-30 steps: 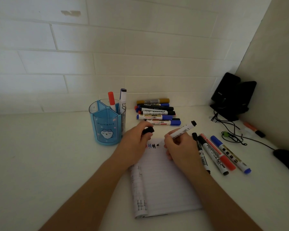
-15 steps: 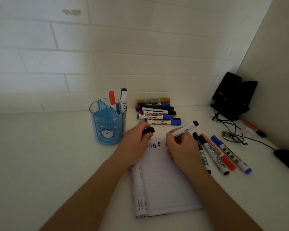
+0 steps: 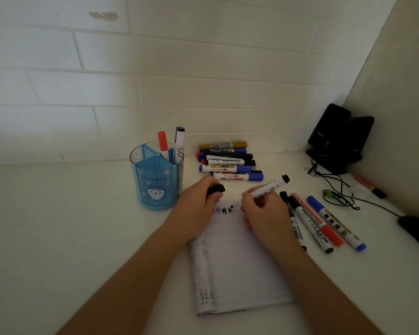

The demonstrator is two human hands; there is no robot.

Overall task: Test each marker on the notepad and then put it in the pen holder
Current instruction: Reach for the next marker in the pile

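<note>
My right hand (image 3: pixel 261 211) grips an uncapped white-barrelled black marker (image 3: pixel 270 186), its tip at the top edge of the lined notepad (image 3: pixel 242 267), where red, blue and black test marks (image 3: pixel 224 210) stand in a row. My left hand (image 3: pixel 198 209) rests on the notepad's top left corner and pinches the black cap (image 3: pixel 216 189). The blue pen holder (image 3: pixel 156 176) stands left of my hands with a red marker (image 3: pixel 163 145) and a blue marker (image 3: pixel 179 143) upright in it. A pile of several markers (image 3: pixel 229 163) lies behind the notepad.
Several more markers (image 3: pixel 321 223) lie side by side right of the notepad. Black speakers (image 3: pixel 336 139) with trailing cables (image 3: pixel 336 192) fill the back right corner. An orange marker (image 3: pixel 370 187) lies by the right wall, a dark object (image 3: pixel 416 230) at the right edge.
My right hand has added black strokes to the row of marks on the notepad, shifting slightly right. My left hand has stayed put with the cap.
</note>
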